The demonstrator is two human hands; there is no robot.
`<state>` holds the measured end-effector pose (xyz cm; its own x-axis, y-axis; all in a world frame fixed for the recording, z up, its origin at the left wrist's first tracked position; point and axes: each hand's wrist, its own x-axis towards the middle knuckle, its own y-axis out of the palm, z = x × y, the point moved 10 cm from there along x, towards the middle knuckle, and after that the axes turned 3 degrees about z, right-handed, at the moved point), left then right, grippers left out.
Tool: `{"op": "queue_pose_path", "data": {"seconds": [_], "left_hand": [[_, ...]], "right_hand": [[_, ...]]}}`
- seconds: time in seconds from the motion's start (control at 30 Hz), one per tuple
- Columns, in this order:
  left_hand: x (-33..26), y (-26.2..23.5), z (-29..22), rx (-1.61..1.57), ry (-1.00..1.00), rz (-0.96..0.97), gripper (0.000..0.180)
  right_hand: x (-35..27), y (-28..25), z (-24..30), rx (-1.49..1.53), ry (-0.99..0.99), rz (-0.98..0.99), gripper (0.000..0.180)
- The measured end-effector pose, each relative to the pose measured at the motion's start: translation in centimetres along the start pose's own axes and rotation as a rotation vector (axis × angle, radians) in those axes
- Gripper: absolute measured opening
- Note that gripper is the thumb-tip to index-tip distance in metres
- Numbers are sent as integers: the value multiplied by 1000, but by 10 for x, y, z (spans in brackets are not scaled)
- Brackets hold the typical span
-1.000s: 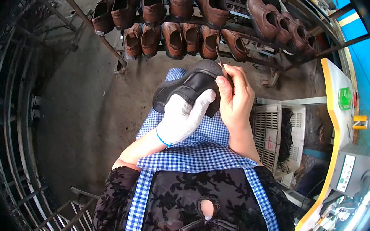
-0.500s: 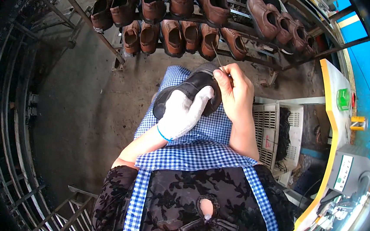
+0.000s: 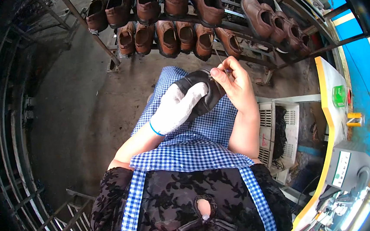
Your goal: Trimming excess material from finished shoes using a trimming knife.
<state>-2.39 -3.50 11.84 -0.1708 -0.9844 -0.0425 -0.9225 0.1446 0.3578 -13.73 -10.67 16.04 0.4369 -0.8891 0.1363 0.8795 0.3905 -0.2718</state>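
A black leather shoe point(image 3: 213, 97) lies tilted over my lap, on the blue-and-white checked apron point(image 3: 169, 79). My left hand point(image 3: 172, 109), in a white knit glove with a blue cuff edge, is closed round its near left side and covers much of it. At the shoe's upper right edge, my bare right hand point(image 3: 238, 85) pinches a thin needle-like tool point(image 3: 218, 55) between thumb and fingers. The tool's slender shaft sticks up past the fingertips; its lower end is hidden by the hand.
Ahead stands a metal rack point(image 3: 254, 31) with rows of brown leather shoes point(image 3: 167, 35). To my right are white plastic crates point(image 3: 291, 135) holding black material, and a yellow-edged workbench point(image 3: 326, 98) with a grey machine point(image 3: 351, 166). Metal racking point(image 3: 10, 129) runs along the left.
The shoe has turned in my left hand, so less of its left end shows. My right hand has shifted slightly right, still pinching the thin tool. The whole view has moved a little.
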Motion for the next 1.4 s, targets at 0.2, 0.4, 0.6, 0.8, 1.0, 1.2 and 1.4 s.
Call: {"op": "queue_pose_path", "data": {"seconds": [0.2, 0.4, 0.6, 0.8, 1.0, 1.2, 1.4], "left_hand": [[2, 1, -4, -54, 37, 57, 27], [5, 6, -8, -69, 19, 24, 27], [9, 6, -15, 171, -46, -68, 26], [33, 4, 22, -206, -119, -109, 34], [61, 27, 36, -195, -259, -23, 35], [65, 34, 48, -121, -368, -11, 45], [55, 26, 51, -151, -376, -77, 45]], "right_hand": [[3, -2, -3, -61, 4, 37, 36], [-5, -22, 11, 52, -75, -82, 29], [-51, -104, 16, 118, -346, -478, 23], [-176, -308, -11, 99, -387, -1405, 27], [-247, -480, -47, -75, -329, -1723, 42], [-257, -570, -60, -151, -161, -1655, 33], [-233, -559, -35, -598, -9, -1558, 24]]}}
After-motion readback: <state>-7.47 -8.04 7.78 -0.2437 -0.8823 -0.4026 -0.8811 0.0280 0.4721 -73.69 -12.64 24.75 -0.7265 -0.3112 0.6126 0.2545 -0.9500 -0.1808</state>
